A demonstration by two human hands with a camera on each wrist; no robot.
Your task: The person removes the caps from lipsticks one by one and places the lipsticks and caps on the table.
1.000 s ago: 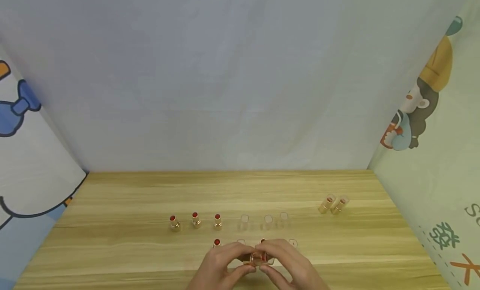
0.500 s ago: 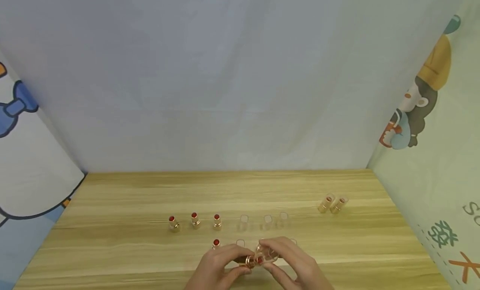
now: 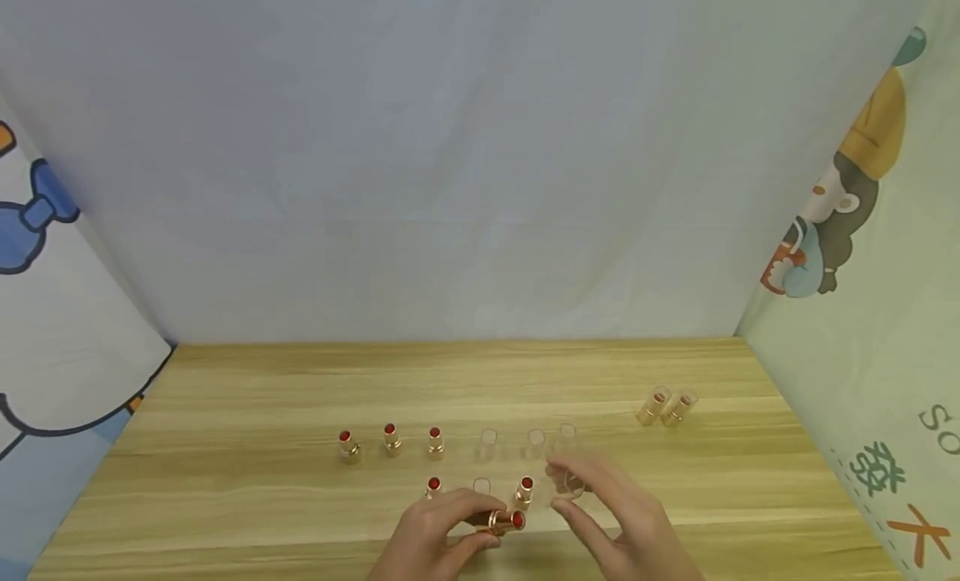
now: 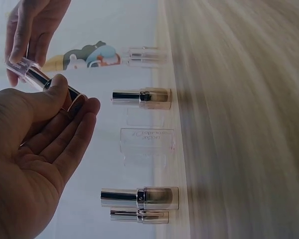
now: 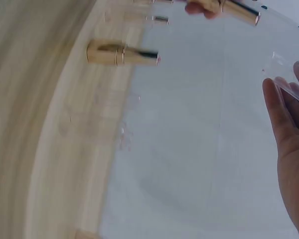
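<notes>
Low in the head view, my left hand [image 3: 435, 533] grips an uncapped lipstick [image 3: 507, 522] by its gold base, red tip pointing right. My right hand [image 3: 628, 527] pinches a clear lipstick cap [image 3: 573, 484] between thumb and fingers, apart from the lipstick. The right wrist view shows that same cap [image 5: 277, 65] at the fingertips. Just behind the held lipstick, another uncapped lipstick [image 3: 524, 493] stands upright on the table. One more upright lipstick [image 3: 434, 486] is partly hidden behind my left hand, with a clear cap [image 3: 482, 486] to its right.
Three uncapped lipsticks stand in a row at the left, the middle one [image 3: 392, 442] included. Three clear caps, among them a centre one [image 3: 536, 443], continue that row rightward. Two capped lipsticks [image 3: 654, 407] stand back right on the wooden table [image 3: 300, 381]. A pale curtain [image 3: 465, 189] hangs behind.
The clear cap has come away from the lipstick, and my right hand has moved right with it. My left hand stays in place with the lipstick. The standing lipstick behind is now uncovered.
</notes>
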